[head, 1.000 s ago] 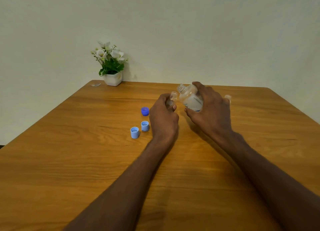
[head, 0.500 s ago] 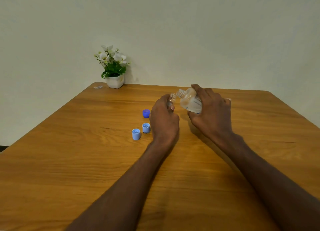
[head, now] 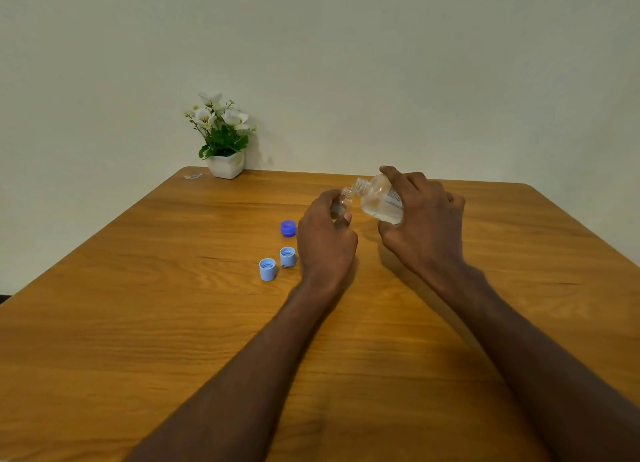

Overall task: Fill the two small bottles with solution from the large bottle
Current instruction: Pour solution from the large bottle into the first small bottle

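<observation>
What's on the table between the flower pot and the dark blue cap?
Nothing: in the head view, only bare wooden table lies between the flower pot and the dark blue cap.

Both forearms are bare, no sleeves or jewellery visible.

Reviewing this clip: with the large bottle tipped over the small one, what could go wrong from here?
1. The small bottle has a narrow neck, and the large bottle is tilted with its mouth beside it; solution could miss and run onto the table.
2. The left hand covers most of the small bottle, so its level is hard to see; overfilling seems possible.
3. Three open caps lie close by the left hand; a spill or a nudge might reach them.
</observation>
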Tool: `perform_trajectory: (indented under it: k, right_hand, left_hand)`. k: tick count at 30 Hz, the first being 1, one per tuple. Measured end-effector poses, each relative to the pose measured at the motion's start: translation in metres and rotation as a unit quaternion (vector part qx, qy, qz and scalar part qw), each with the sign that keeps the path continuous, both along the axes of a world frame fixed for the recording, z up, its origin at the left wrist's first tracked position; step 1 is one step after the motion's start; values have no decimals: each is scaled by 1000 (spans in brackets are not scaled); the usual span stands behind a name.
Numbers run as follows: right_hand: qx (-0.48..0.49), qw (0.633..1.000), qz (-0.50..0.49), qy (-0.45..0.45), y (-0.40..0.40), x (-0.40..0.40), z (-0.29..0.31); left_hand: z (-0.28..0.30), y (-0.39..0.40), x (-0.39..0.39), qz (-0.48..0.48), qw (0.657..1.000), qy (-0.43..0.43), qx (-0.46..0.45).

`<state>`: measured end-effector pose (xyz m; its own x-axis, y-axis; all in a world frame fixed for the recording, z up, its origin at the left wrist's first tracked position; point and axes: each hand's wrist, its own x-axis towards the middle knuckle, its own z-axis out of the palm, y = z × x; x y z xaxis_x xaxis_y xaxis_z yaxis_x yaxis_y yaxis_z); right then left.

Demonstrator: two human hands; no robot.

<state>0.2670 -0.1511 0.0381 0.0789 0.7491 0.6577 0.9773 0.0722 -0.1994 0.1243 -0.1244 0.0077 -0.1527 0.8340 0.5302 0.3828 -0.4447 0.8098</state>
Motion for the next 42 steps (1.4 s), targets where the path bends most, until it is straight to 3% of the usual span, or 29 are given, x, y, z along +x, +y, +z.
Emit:
perform_trajectory:
  k: [7, 18, 42]
  right_hand:
    - [5, 1000, 6, 20, -12, 16, 5]
    - [-11, 1000, -5, -2, -43, 52, -5]
    - [-5, 1000, 12, 6, -44, 57, -7]
  left_hand:
    - [3, -6, 1, -56, 998, 22, 35]
    - [2, -14, 7, -174, 982, 75, 3]
    - [-2, -8, 5, -192, 975, 108, -17]
